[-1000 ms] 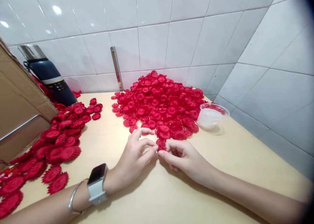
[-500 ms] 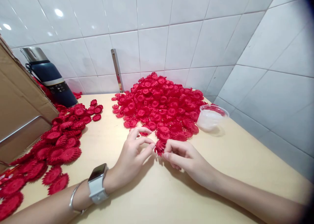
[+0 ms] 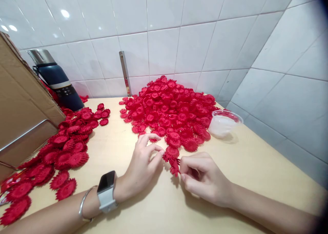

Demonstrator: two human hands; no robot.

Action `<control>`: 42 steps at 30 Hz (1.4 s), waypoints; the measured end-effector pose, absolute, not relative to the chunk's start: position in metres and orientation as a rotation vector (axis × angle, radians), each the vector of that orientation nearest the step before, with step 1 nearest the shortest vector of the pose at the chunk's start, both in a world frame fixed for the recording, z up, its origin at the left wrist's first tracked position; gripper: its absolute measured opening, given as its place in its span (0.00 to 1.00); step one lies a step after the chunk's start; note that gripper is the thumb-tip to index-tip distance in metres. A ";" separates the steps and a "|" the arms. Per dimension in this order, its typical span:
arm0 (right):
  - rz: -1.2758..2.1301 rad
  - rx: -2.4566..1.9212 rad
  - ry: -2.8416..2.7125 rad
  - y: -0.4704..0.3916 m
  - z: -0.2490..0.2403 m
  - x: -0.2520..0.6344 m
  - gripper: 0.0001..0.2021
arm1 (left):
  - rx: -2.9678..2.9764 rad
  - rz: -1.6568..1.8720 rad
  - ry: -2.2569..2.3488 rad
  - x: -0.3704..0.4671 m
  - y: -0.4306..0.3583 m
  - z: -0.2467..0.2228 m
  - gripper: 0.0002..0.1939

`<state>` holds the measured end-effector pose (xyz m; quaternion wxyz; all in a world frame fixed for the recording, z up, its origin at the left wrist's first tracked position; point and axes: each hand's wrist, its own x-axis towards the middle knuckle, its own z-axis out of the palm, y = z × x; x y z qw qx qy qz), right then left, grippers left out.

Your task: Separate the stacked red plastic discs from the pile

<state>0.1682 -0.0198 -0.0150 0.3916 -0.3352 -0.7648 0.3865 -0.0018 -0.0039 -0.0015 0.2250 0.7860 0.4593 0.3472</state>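
A large heap of red fringed discs (image 3: 176, 107) lies on the pale table against the tiled wall. At the heap's near edge, my left hand (image 3: 148, 162) has its thumb and index fingertip close together beside a red disc (image 3: 171, 153); whether anything is between those fingertips is too small to tell. To the right, my right hand (image 3: 205, 179) is closed, its thumb and curled fingers pinching the edge of a red fringed piece (image 3: 174, 168) just in front of that disc. A watch and a bangle are on my left wrist.
A clear plastic tub (image 3: 224, 124) stands right of the heap. On the left are a cardboard box (image 3: 25, 90), a dark blue flask (image 3: 60, 83) and more red discs (image 3: 77, 159). A metal strip (image 3: 125, 73) leans on the wall.
My right hand has moved slightly right and toward me, with the red piece at its fingertips now apart from the disc behind. The whole view has shifted a little.
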 end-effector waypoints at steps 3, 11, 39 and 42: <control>0.913 -0.832 -1.989 -0.021 -0.015 0.168 0.08 | 2.167 0.965 1.265 -0.002 -0.005 -0.002 0.08; 0.742 -0.777 -2.061 -0.023 -0.018 0.167 0.08 | 2.149 0.947 1.249 -0.001 -0.004 -0.003 0.09; 1.322 -1.050 -1.644 -0.010 -0.011 0.164 0.11 | 2.166 0.911 1.122 -0.004 0.002 -0.003 0.08; 1.331 -1.011 -1.644 -0.012 -0.011 0.164 0.10 | 2.156 0.936 1.198 -0.005 0.004 -0.004 0.08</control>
